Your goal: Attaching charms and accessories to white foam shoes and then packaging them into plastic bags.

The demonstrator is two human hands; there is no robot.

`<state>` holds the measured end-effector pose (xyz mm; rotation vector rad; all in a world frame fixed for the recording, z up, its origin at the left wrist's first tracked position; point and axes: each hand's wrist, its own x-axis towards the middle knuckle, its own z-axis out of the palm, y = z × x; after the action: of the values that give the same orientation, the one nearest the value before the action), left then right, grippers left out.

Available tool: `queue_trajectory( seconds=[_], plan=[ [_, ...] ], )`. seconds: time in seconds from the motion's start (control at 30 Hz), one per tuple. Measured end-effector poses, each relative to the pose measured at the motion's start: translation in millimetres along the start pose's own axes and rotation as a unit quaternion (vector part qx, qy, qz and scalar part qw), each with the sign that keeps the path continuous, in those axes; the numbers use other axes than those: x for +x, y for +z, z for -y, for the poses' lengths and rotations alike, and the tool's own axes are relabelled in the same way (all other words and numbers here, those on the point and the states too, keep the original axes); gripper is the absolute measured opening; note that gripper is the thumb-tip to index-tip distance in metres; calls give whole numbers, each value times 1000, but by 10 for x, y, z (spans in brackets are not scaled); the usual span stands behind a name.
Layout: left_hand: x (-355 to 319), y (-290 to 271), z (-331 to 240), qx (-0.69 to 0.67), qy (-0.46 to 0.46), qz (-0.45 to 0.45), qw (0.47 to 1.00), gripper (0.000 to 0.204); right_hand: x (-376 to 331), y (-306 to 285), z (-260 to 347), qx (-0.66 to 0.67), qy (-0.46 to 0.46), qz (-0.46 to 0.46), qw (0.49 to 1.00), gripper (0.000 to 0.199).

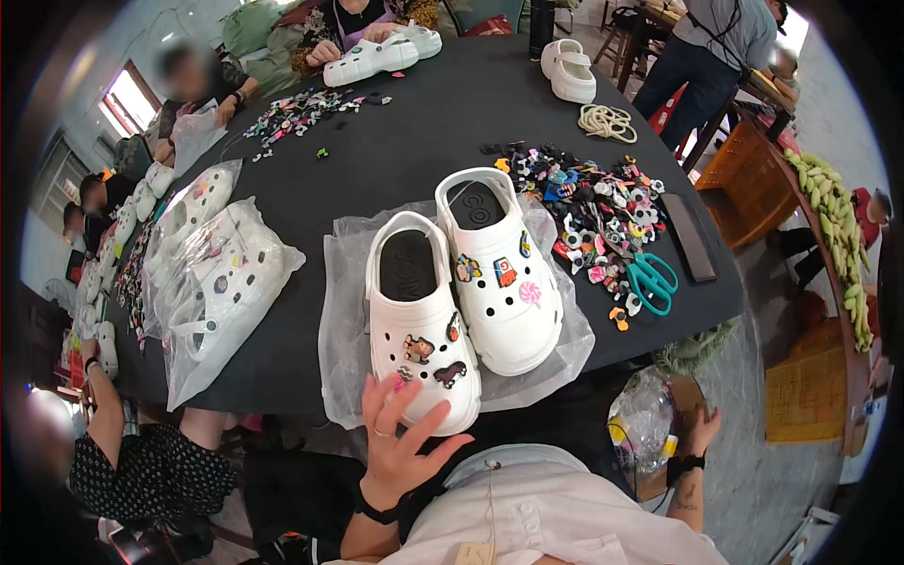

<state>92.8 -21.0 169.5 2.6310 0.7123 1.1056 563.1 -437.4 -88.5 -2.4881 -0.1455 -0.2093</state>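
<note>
Two white clogs stand side by side on a clear plastic bag (341, 325) at the table's near edge, toes toward me. The left clog (405, 325) carries several shoe charms, and the right clog (508, 325) bears a pink swirl charm and others. My left hand (405, 438) lies at the left clog's toe, fingers spread beside a pink charm (403, 379); it grips nothing. Low at my right side, my right hand (699, 433) hangs with its fingers apart, next to a cardboard box (686, 391) and a crumpled clear bag (643, 414).
A heap of shoe charms (603, 212), teal-handled scissors (652, 283) and a dark flat bar (688, 237) lie right of the clogs. Bagged clogs (226, 282) sit at left. Beyond are a rope coil (607, 122), another white clog (569, 71) and people at the table.
</note>
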Motion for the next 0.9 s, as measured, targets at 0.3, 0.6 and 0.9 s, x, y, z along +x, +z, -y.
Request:
queue_trajectory(
  seconds=[0.3, 0.6, 0.9],
  plan=[
    [17, 98, 74, -30, -7, -44, 999, 93, -427, -780, 3297, 324, -297, 29, 898, 18],
    [14, 0, -56, -69, 2, -120, 990, 87, -708, -704, 5338, 252, -559, 355, 706, 35],
    [207, -32, -28, 7, -39, -98, 994, 83, -991, -657, 5366, 194, -596, 320, 711, 59]
  ],
)
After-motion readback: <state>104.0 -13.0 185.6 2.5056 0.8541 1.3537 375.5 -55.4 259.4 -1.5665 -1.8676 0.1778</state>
